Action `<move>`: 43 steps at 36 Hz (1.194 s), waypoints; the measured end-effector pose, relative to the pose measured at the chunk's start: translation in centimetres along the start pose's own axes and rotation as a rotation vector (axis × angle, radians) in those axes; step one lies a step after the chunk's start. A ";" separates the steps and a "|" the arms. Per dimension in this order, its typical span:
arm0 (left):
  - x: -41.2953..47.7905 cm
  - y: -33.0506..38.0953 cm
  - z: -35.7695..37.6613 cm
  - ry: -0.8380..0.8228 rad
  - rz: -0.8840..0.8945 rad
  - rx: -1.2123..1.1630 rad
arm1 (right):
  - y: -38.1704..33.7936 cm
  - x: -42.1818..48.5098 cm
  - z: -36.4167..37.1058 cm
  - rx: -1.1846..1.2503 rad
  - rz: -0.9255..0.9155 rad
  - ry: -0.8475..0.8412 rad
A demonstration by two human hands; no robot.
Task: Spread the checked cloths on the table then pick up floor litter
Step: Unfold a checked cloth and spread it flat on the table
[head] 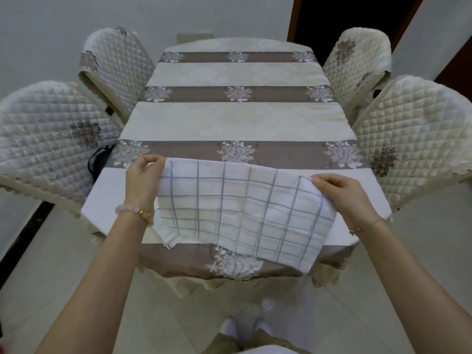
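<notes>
While the left grip (144, 180) and right grip (342, 198) are each pinching a top corner of the cloth (242, 213), it is drooping over the near edge of the table (229, 118), where an uneven pull is likely risking a skewed spread or a slide floorward.

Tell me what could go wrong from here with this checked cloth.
1. The checked cloth hangs past the near edge of the table; released there, it may slide to the floor.
2. The left hand and right hand pinch only its far corners, so the rippled middle may land wrinkled.
</notes>
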State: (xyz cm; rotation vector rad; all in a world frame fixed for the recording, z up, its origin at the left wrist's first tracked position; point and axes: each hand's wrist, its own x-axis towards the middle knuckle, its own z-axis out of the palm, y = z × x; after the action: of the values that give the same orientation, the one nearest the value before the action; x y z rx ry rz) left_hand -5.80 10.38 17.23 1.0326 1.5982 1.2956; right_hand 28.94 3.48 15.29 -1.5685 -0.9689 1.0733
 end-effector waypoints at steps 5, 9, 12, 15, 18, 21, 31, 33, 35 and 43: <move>2.3 -0.7 0.2 -0.041 -0.008 0.098 | -0.7 2.2 0.6 -0.092 -0.038 -0.008; 3.0 -3.4 1.1 -0.059 -0.077 0.204 | 0.8 3.8 1.3 -0.169 -0.006 -0.022; 3.1 -5.8 1.4 -0.102 -0.214 0.225 | 2.6 4.9 2.0 -0.225 0.013 -0.008; 2.7 -7.7 1.6 -0.170 -0.374 0.185 | 4.4 5.7 2.6 -0.272 0.039 0.007; 1.9 -9.0 1.6 -0.247 -0.461 0.184 | 5.8 6.3 2.8 -0.292 0.083 0.001; 0.9 -9.8 1.4 -0.304 -0.490 0.172 | 6.7 6.8 2.7 -0.318 0.113 0.007; -3.9 -12.4 -2.2 -0.363 -0.599 0.146 | 7.7 7.7 1.7 -0.341 0.151 0.090; -5.2 -12.8 -2.8 -0.401 -0.608 0.156 | 7.7 7.7 1.6 -0.350 0.160 0.100; -6.4 -13.1 -3.0 -0.425 -0.633 0.110 | 7.8 7.6 1.5 -0.377 0.165 0.099; -9.1 -13.6 -2.1 -0.319 -0.596 -0.012 | 5.8 4.5 2.9 -0.845 -0.244 0.152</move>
State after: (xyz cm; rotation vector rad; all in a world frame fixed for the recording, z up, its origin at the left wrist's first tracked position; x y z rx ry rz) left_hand -6.12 -0.64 5.02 0.6375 1.4873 0.6971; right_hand 28.00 7.21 8.36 -2.0753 -1.5737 0.3546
